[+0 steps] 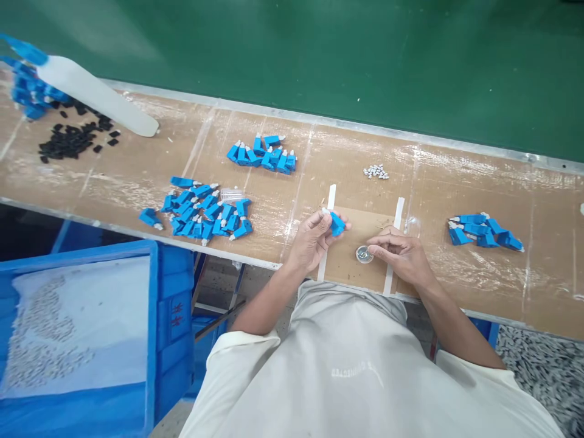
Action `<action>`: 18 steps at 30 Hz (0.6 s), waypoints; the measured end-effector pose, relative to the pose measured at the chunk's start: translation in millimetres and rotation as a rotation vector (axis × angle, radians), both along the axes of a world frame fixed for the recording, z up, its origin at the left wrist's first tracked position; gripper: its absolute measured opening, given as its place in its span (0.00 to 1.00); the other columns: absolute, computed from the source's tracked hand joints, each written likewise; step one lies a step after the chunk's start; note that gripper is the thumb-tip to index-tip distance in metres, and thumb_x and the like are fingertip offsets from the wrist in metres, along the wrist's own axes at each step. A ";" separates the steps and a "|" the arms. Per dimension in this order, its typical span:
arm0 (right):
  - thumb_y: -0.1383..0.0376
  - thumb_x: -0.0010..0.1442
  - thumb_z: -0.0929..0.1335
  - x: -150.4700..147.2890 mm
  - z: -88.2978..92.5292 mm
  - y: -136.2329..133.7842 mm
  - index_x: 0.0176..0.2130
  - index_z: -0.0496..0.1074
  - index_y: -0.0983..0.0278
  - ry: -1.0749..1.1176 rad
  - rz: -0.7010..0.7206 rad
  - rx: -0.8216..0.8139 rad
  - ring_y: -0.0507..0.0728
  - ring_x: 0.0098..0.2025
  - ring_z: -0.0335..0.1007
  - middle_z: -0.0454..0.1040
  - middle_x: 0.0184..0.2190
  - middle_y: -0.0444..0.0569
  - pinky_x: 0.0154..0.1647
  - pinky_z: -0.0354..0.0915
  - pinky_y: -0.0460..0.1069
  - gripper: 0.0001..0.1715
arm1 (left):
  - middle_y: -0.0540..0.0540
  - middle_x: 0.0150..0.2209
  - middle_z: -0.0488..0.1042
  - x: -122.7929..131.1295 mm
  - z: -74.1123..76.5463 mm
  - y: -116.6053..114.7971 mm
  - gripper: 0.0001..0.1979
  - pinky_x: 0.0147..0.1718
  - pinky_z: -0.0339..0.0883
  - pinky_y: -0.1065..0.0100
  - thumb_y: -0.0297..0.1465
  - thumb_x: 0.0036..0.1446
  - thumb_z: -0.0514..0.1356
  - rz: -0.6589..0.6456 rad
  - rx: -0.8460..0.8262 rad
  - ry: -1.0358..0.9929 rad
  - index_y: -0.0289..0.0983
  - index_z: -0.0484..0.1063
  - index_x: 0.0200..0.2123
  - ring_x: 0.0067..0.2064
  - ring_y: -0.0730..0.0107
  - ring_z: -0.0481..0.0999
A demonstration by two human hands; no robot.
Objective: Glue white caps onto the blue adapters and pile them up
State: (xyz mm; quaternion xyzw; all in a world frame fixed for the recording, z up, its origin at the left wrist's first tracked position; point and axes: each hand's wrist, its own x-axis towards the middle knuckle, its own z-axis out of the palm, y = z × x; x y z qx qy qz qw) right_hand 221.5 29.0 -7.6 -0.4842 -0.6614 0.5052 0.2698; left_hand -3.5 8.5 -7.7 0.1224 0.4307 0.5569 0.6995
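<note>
My left hand (314, 240) is closed on a small blue plastic part with a white tip (337, 224), held above the cardboard-covered bench. To its right, my right hand (401, 250) has thumb and fingers pinched at the rim of a small round dish (364, 254) holding shiny metal bits. Whether a tiny piece sits between those fingertips is too small to make out. Two strips of white tape (395, 243) mark the bench on either side of the dish. A cluster of matching blue parts (486, 231) lies beyond my right hand.
More blue parts lie in groups left (205, 210) and farther back (262, 155). Small white pieces (376, 172) sit behind my hands. A white bottle (98, 97) lies by black pieces (73, 140) at far left. A blue crate (171, 328) stands below the bench edge.
</note>
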 end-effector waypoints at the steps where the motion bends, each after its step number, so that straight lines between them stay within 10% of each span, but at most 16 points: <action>1: 0.47 0.57 0.75 -1.5 -0.1 0.1 0.34 0.85 0.58 0.011 0.005 0.011 0.54 0.30 0.67 0.76 0.29 0.47 0.30 0.64 0.50 0.18 | 0.46 0.37 0.81 0.4 -0.6 -1.7 0.22 0.38 0.76 0.72 0.43 0.46 0.77 0.010 -0.018 -0.002 0.35 0.76 0.37 0.42 0.66 0.83; 18: 0.55 0.64 0.73 -6.9 7.2 -0.6 0.36 0.84 0.57 -0.048 0.078 0.202 0.54 0.29 0.65 0.72 0.28 0.46 0.28 0.63 0.51 0.11 | 0.49 0.33 0.79 -4.3 -7.3 -15.9 0.25 0.39 0.74 0.69 0.37 0.40 0.79 0.019 0.006 -0.041 0.35 0.79 0.41 0.39 0.66 0.83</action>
